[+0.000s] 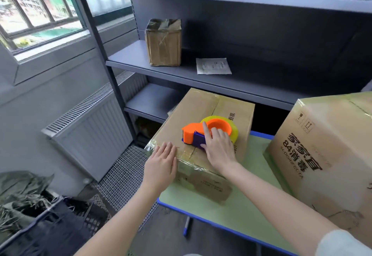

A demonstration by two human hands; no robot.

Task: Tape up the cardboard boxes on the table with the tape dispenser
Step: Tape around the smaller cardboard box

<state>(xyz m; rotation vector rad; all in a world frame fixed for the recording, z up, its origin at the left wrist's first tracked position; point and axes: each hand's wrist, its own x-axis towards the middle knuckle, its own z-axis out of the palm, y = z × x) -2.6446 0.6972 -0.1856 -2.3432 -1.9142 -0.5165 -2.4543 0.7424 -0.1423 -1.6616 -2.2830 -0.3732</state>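
Low in the middle of the frame, my left hand [161, 165] lies flat, fingers straight, on the near left corner of the box [201, 106] to steady it. Just right of it, my right hand [219, 151] grips the tape dispenser [193, 133], forefinger stretched along its top and the other fingers curled round its body. The dispenser sits on the box lid, over the middle seam and close to the near edge. Glossy tape already wraps that edge and seems to run along the seam, so I judge this box nearly sealed, with the strip left to cut. The box stands on the green table [241, 205]. At the right edge a bigger box [322, 155] also shines with tape; whether it needs more I cannot tell. Beyond, in the upper centre, a small taped box [163, 42] stands on a shelf [130, 60].
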